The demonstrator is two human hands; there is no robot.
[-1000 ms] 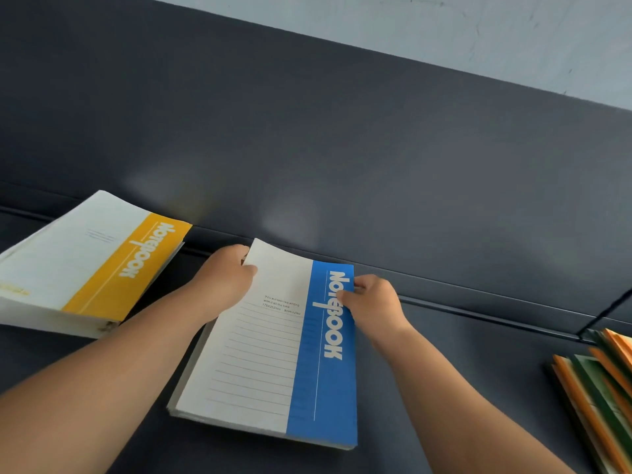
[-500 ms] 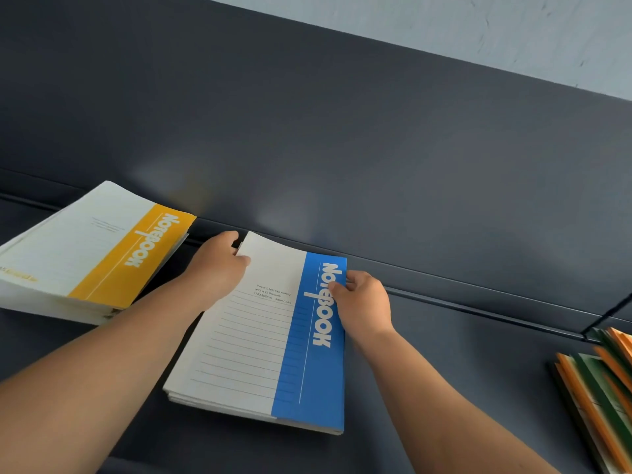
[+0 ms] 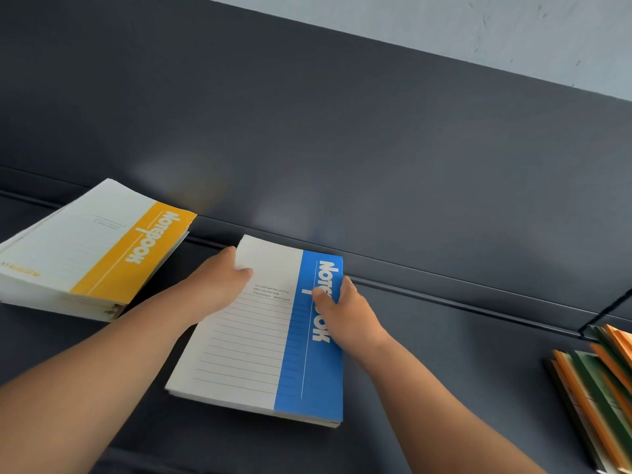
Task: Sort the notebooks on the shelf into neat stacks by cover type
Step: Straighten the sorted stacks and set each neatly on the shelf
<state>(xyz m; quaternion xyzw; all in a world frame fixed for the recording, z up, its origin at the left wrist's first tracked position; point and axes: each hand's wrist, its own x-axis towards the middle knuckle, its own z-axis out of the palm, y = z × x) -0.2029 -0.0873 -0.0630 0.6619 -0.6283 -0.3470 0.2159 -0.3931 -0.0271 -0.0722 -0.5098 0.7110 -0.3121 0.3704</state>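
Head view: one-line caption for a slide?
Left hand and right hand hold the blue-striped notebook stack on a dark shelf, between a yellow-striped stack and green-and-orange notebooks.

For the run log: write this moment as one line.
left hand: grips blue notebook stack, left edge | right hand: grips right edge | yellow stack: untouched

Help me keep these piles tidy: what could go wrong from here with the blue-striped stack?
1. The left hand and right hand grip the blue-striped stack only near its far end, so its lower notebooks could fan out at the near edge.
2. The yellow-striped stack lies skewed, its lower edges splayed. The left forearm passes close and might nudge it.
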